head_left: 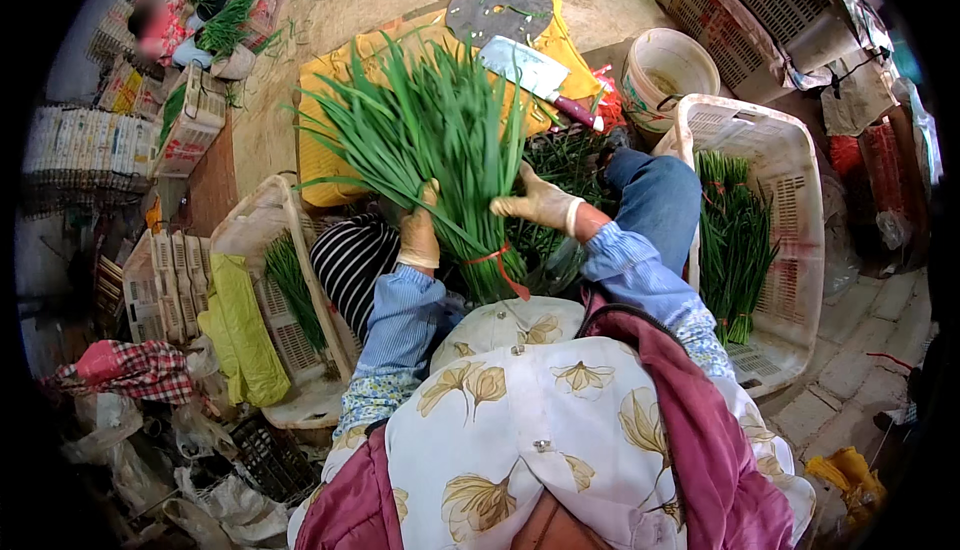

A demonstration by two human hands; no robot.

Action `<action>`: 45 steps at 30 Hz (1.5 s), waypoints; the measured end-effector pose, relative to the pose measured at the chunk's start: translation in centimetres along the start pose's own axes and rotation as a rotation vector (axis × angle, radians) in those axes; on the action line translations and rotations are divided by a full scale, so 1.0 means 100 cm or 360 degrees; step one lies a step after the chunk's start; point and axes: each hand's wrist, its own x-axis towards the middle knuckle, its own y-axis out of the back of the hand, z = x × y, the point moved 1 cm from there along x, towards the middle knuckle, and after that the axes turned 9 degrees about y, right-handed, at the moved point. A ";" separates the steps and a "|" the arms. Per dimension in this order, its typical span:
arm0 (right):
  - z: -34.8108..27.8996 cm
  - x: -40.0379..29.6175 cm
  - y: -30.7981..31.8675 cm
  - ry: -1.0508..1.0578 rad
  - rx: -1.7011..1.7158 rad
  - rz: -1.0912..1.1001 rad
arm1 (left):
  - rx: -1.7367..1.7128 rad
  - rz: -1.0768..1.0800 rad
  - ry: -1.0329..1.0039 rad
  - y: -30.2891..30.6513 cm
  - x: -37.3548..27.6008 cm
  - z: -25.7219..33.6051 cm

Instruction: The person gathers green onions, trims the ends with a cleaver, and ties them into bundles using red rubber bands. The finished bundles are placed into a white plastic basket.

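A large bunch of green garlic chives [442, 129] stands tilted in front of my body, its leaves fanning away from me. A red tie [487, 255] circles it near the base, with a loose end hanging. My left hand [420, 229], in a thin pale glove, grips the left side of the bunch with the thumb up. On the other side my right hand [541, 203], gloved too, holds the leaves with its thumb in front; some fingers are hidden. Loose dark green leaves [566, 175] lie beyond my right hand, between my knees.
A cleaver [525, 67] and a round dark board [499, 11] rest on yellow cloth [326, 129]. A white bucket [671, 73] stands at the upper right. Crates with chives flank me, a right crate [799, 250] and a left crate [262, 212]. Another person [169, 28] sits far left.
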 end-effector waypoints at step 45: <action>-0.025 -0.006 -0.002 0.0552 0.0378 -0.0048 | -0.0126 -0.1145 0.0816 -0.042 0.010 0.013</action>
